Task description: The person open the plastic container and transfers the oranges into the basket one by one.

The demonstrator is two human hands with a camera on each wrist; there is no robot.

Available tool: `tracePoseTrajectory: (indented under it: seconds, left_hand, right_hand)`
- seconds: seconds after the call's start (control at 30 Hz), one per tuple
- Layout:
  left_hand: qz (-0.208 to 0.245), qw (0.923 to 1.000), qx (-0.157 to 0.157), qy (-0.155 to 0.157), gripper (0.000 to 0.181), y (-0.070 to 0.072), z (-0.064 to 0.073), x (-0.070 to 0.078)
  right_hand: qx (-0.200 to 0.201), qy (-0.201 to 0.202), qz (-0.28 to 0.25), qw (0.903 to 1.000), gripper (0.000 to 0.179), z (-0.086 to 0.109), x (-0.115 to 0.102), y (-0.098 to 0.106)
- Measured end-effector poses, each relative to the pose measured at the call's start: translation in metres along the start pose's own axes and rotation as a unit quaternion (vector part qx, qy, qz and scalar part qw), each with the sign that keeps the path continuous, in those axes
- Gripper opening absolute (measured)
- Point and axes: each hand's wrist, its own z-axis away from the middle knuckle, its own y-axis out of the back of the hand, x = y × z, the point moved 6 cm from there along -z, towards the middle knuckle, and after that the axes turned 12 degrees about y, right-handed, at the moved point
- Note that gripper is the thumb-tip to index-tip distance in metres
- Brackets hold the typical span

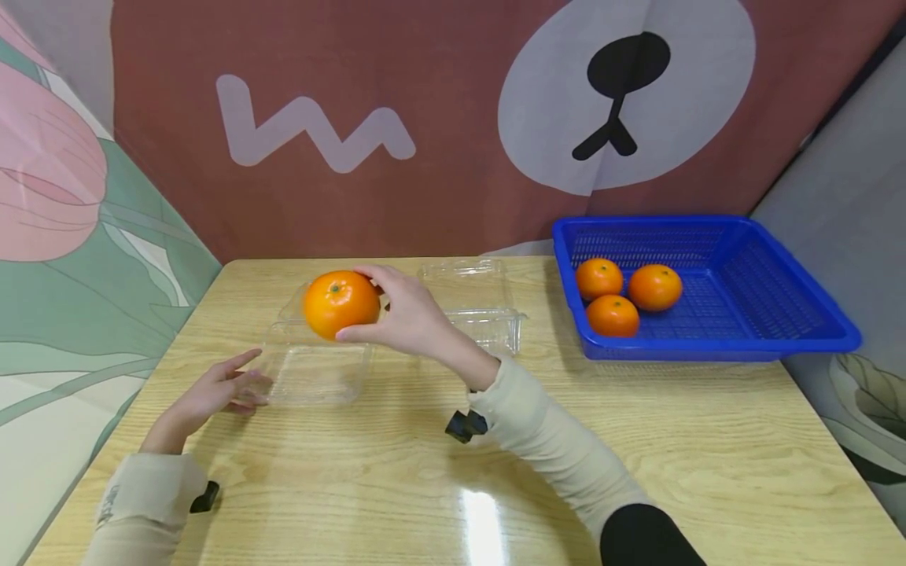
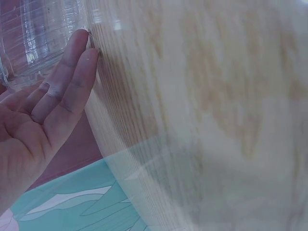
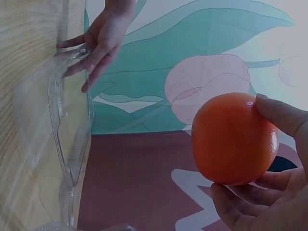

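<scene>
My right hand grips an orange between thumb and fingers, held up above a clear plastic box with its lid open. In the right wrist view the thumb lies on one side of the orange and the fingers on the other. My left hand is at the left edge of that box. Seen from the left wrist, the fingers of this hand are fairly straight and their tips touch the box's side.
A second clear plastic box, also open, stands behind the right forearm, partly hidden by it. At the back right is a blue basket with three oranges in its left part. A printed cloth hangs behind the table.
</scene>
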Motion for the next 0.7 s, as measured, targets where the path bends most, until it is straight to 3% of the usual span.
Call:
tracePoseTrajectory:
  seconds: [0.7]
  left_hand:
    - [-0.002,1.0,-0.006,-0.007,0.058,0.0,-0.001,-0.001]
  right_hand:
    - [0.039,-0.016,0.002,0.9991,0.075,0.027,0.017,0.035]
